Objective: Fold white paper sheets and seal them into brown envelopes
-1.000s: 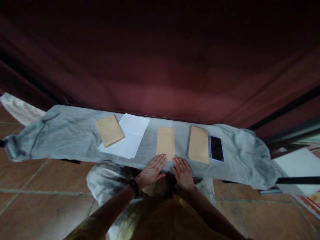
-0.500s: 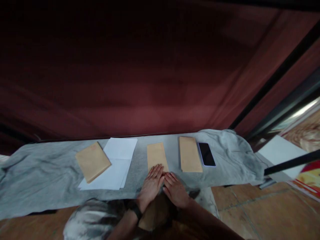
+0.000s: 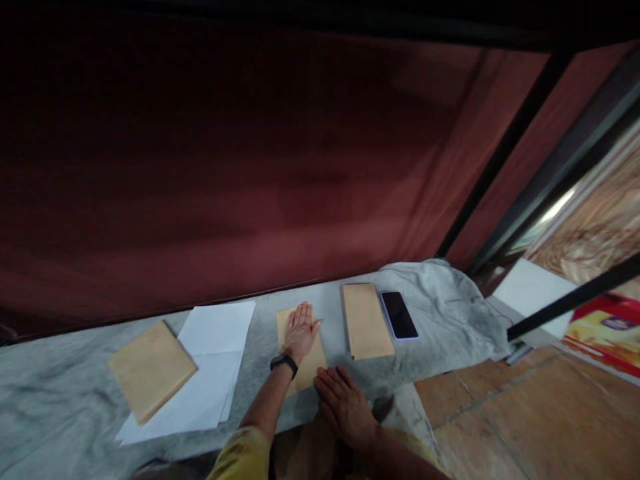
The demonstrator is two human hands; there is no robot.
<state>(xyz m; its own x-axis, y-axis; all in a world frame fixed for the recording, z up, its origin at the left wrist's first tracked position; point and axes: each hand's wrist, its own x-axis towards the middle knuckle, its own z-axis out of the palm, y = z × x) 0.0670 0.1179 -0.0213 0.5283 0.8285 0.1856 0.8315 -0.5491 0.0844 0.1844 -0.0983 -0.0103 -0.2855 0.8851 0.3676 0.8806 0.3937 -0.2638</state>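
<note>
A brown paper envelope (image 3: 311, 367) lies on the grey cloth in front of me. My left hand (image 3: 300, 331), with a dark band at the wrist, rests flat on its upper part, fingers stretched out and holding nothing. At the envelope's lower right corner is my right hand (image 3: 346, 408), palm down with its fingers extended; its fingertips reach the envelope's edge. To the right lies a stack of brown envelopes (image 3: 367, 323). Further left, another stack of brown envelopes (image 3: 150, 370) sits askew on white paper sheets (image 3: 220, 340).
A phone (image 3: 399, 315) lies right of the right-hand stack. Grey cloth (image 3: 435, 307) covers the narrow surface, with a dark red panel (image 3: 280, 200) behind it. A dark bar (image 3: 570, 297), a white board (image 3: 533, 293) and a red-yellow box (image 3: 607, 330) are at the right.
My left hand has moved up along the envelope, away from my right hand, which stays near the lower edge. The view has turned to the right, and more of the envelope shows.
</note>
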